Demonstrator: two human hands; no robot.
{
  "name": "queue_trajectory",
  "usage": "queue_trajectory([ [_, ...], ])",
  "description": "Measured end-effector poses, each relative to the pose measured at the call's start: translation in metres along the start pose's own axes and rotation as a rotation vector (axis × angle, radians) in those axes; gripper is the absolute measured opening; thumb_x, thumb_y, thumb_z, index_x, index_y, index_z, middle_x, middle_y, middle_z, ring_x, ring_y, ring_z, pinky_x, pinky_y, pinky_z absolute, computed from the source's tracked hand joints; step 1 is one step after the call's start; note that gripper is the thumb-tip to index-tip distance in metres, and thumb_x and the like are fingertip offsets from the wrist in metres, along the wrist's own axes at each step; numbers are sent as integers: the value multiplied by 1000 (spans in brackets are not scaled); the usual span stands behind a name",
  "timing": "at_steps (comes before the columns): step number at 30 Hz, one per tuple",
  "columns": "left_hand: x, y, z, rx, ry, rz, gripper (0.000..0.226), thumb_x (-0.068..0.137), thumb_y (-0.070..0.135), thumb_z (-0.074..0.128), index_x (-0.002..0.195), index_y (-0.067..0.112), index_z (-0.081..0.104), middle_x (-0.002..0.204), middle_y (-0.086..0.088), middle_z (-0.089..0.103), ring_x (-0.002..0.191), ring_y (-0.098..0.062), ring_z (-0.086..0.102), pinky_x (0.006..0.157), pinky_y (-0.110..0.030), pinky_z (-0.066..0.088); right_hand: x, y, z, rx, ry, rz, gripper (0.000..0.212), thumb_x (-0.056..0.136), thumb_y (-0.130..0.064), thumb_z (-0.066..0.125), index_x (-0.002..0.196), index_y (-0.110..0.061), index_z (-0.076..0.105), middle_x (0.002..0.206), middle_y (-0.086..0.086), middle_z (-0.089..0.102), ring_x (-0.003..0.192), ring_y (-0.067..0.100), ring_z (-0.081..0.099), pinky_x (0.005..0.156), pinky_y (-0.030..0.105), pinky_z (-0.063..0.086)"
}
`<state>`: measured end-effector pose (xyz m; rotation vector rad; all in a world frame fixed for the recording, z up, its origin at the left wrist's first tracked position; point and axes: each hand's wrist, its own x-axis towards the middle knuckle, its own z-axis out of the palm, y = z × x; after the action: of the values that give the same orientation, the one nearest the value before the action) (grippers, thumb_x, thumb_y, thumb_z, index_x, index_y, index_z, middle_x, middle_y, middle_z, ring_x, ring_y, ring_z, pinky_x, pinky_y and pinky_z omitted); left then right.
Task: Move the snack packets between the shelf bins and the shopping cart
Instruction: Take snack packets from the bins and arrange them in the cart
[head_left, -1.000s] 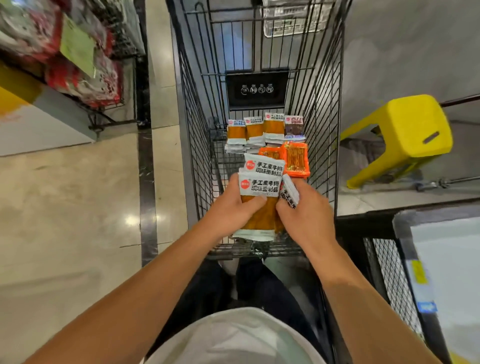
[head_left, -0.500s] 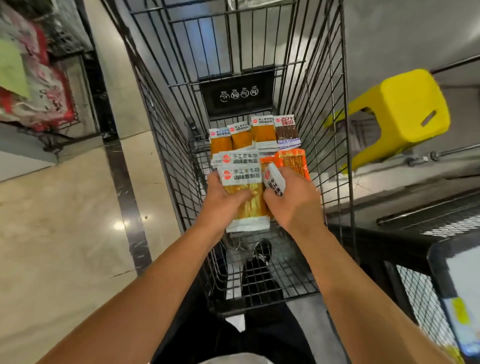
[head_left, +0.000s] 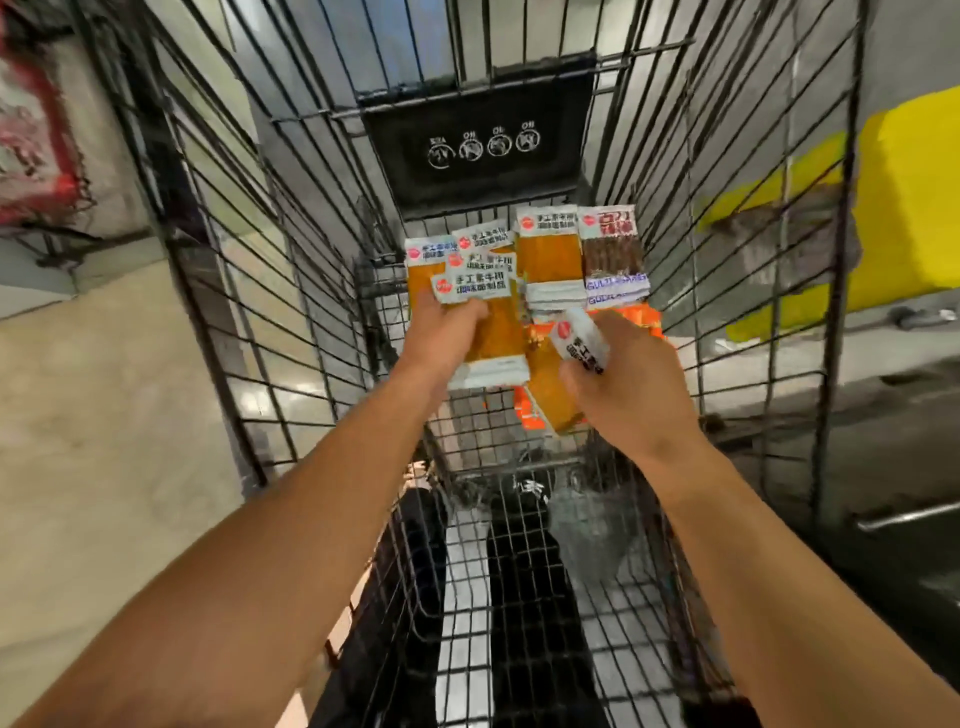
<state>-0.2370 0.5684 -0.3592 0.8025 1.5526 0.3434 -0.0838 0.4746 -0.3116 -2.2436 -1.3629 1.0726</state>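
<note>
Left hand (head_left: 447, 332): clamps a small stack of orange snack packets (head_left: 485, 312), thumb across the white label.
Right hand (head_left: 618, 384): closed around one more packet (head_left: 579, 340), tilted.
Location: both low inside the shopping cart (head_left: 291, 291), just above packets (head_left: 550, 249) lined up at its far end.
Technique: lower flat, align with the row, release the stack squarely.
Unclear: stack count, probably three.

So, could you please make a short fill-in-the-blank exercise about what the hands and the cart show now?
1. Both hands hold packets over the wire ____.
2. The left hand grips a packet with an ____ window.
3. The brown packet lies at the ____ end of the row.
4. The stool outside the cart is ____.

Missing words: cart; orange; right; yellow
</note>
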Motion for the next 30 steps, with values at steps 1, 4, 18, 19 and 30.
queue_trajectory([
  [1, 17, 0, 2, -15, 22, -14, 31, 90, 11, 60, 115, 29, 54, 105, 6, 68, 94, -12, 67, 77, -28, 57, 7, 5, 1, 7, 4, -9, 33, 92, -21, 64, 125, -16, 63, 96, 1, 69, 80, 17, 60, 62, 23, 35],
  [4, 60, 2, 10, 2, 79, -36, 34, 88, 12, 61, 119, 22, 50, 104, 1, 67, 92, -15, 67, 68, -26, 54, 27, 16, 3, -12, 22, -35, 27, 91, -20, 65, 117, -15, 65, 83, -3, 62, 73, 15, 54, 56, 23, 30],
  [18, 132, -12, 35, 328, 237, 123, 64, 64, 51, 71, 117, 21, 52, 117, -2, 61, 112, -22, 58, 96, -43, 53, 64, 37, 22, 216, -50, 29, 28, 90, -15, 65, 118, -20, 65, 88, -17, 66, 81, -9, 62, 61, 1, 41],
  [19, 129, -15, 34, 337, 256, 162, 66, 62, 52, 72, 118, 21, 53, 118, 0, 60, 114, -20, 57, 98, -41, 52, 64, 38, 22, 223, -53, 35, 28, 90, -15, 65, 117, -21, 65, 88, -19, 66, 81, -11, 61, 61, 1, 41],
  [30, 95, -44, 24, 868, 152, 508, 76, 80, 25, 81, 147, 24, 44, 153, -11, 29, 139, -31, 29, 117, -39, 27, 61, 51, 22, 183, -46, 72, 33, 91, -23, 64, 123, -26, 62, 92, -11, 69, 84, 2, 64, 63, 11, 49],
])
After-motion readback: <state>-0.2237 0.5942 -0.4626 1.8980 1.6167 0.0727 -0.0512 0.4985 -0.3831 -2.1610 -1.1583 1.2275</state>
